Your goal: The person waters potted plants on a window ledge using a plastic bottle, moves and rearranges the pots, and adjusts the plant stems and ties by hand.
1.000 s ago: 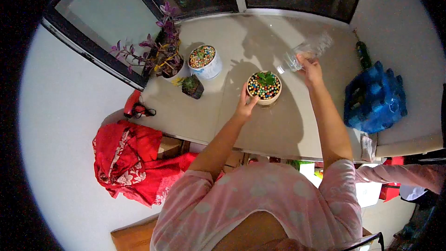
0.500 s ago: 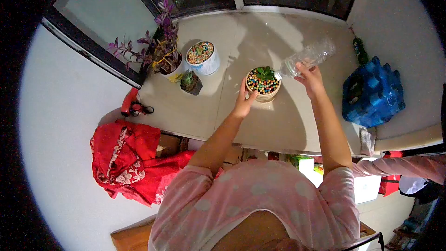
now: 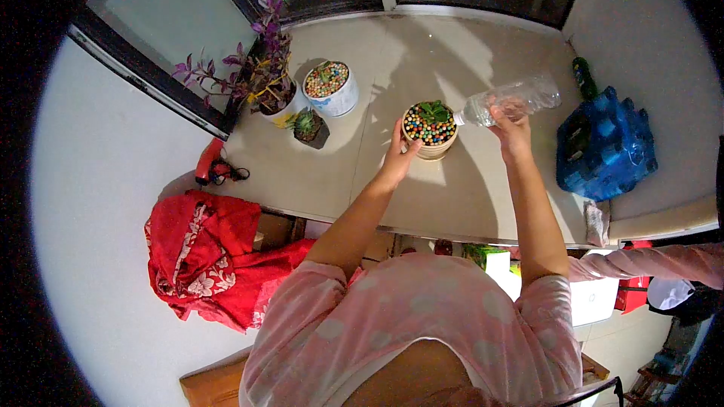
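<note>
A ribbed cream flower pot (image 3: 434,152) stands on the pale ledge, topped with multicoloured round pebbles and a small green plant (image 3: 434,111). My left hand (image 3: 400,154) grips the pot's left side, its thumb at the front rim and its other fingers partly hidden. In my right hand (image 3: 511,130) is a clear plastic bottle (image 3: 539,93), its fingers wrapped around the body. The bottle lies nearly level, its neck pointing left and its mouth close to the pot's right rim. Whether water is flowing cannot be made out.
To the left stand a white pot with pebbles (image 3: 337,99), a small dark pot with a succulent (image 3: 311,132) and a purple-leaved plant (image 3: 264,83). A red hair dryer (image 3: 209,160) lies near the ledge's left end. Blue-wrapped bottles (image 3: 607,147) and a green bottle (image 3: 583,78) are at right.
My right hand has moved slightly right and brought the bottle closer to level, drawing its mouth back toward the pot's edge. My left hand stays on the pot.
</note>
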